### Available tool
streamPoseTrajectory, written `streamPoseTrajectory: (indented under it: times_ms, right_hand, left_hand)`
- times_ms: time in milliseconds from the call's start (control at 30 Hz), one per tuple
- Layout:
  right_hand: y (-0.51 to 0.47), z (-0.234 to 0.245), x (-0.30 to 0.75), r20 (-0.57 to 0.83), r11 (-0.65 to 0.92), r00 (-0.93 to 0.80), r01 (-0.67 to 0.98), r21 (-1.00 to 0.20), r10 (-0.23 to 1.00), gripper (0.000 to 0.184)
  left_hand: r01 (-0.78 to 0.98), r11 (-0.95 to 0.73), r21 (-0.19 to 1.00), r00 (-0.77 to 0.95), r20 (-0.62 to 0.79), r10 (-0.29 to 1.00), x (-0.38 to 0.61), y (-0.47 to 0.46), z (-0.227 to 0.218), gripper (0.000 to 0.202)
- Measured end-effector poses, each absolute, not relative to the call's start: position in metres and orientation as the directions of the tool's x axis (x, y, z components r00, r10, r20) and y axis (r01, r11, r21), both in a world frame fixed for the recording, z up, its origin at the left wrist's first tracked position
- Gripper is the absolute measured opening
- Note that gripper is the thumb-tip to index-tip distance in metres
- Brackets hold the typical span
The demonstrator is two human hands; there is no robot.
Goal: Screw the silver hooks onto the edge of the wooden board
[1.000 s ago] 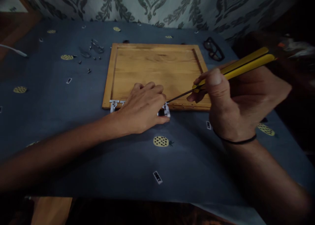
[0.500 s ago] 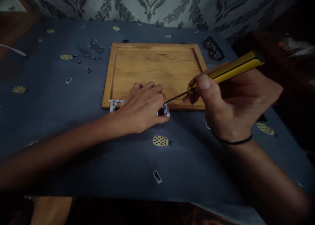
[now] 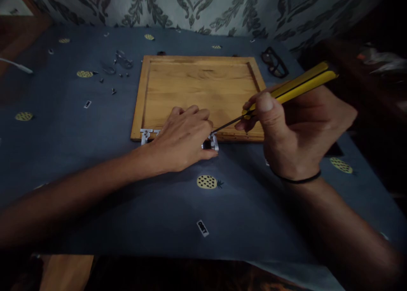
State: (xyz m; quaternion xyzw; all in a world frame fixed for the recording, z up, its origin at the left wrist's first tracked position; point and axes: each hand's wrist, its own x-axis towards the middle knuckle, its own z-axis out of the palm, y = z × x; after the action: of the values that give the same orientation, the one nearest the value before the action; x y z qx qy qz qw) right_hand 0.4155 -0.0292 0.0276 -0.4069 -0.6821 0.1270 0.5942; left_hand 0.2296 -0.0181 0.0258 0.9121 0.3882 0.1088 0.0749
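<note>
A framed wooden panel (image 3: 197, 87) lies flat on the table. Along its near edge is a silvery metal fitting (image 3: 145, 135), partly covered by my left hand (image 3: 186, 140). The fingers of that hand curl over the panel's edge, with the thumb low beside the fitting's right end. My right hand (image 3: 292, 130) grips a screwdriver (image 3: 303, 84) by its yellow and black handle. Its thin shaft slants down to the left, and the tip meets the fitting near my left fingertips. Whether the tip sits in a screw head I cannot tell.
Several small screws (image 3: 113, 91) and other metal fittings (image 3: 123, 60) lie left of the panel. Black-framed glasses (image 3: 274, 62) rest by its far right corner. A white cable (image 3: 17, 65) enters from the left. The blue patterned cloth (image 3: 127, 214) covers the table.
My right hand and the screwdriver handle have shifted slightly left, with the tip still at the fitting. The whole view has drifted a little; my left hand keeps its hold.
</note>
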Motion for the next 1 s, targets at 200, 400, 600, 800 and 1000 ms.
streamPoseTrajectory:
  times_ms: [200, 400, 600, 800, 1000]
  right_hand:
    - [-0.035, 0.029, 0.415, 0.735, 0.669, -0.048, 0.458, -0.586, 0.676, 0.008]
    - [-0.028, 0.036, 0.414, 0.662, 0.628, -0.011, 0.328, -0.706, 0.749, 0.027]
    - [-0.029, 0.040, 0.425, 0.574, 0.576, -0.092, 0.253, -0.777, 0.814, 0.019]
    - [-0.027, 0.043, 0.422, 0.585, 0.583, -0.089, 0.286, -0.761, 0.806, 0.022]
    - [-0.030, 0.039, 0.411, 0.609, 0.569, 0.042, 0.310, -0.761, 0.792, 0.026]
  left_hand:
    - [0.696, -0.686, 0.213, 0.676, 0.126, 0.726, 0.230, -0.018, 0.026, 0.033]
    - [0.699, -0.682, 0.216, 0.671, 0.133, 0.730, 0.230, -0.019, 0.025, 0.033]
    - [0.702, -0.679, 0.214, 0.671, 0.120, 0.731, 0.231, -0.019, 0.028, 0.032]
    - [0.706, -0.676, 0.213, 0.671, 0.104, 0.734, 0.231, -0.019, 0.028, 0.032]
    - [0.706, -0.675, 0.213, 0.669, 0.110, 0.735, 0.231, -0.019, 0.029, 0.033]
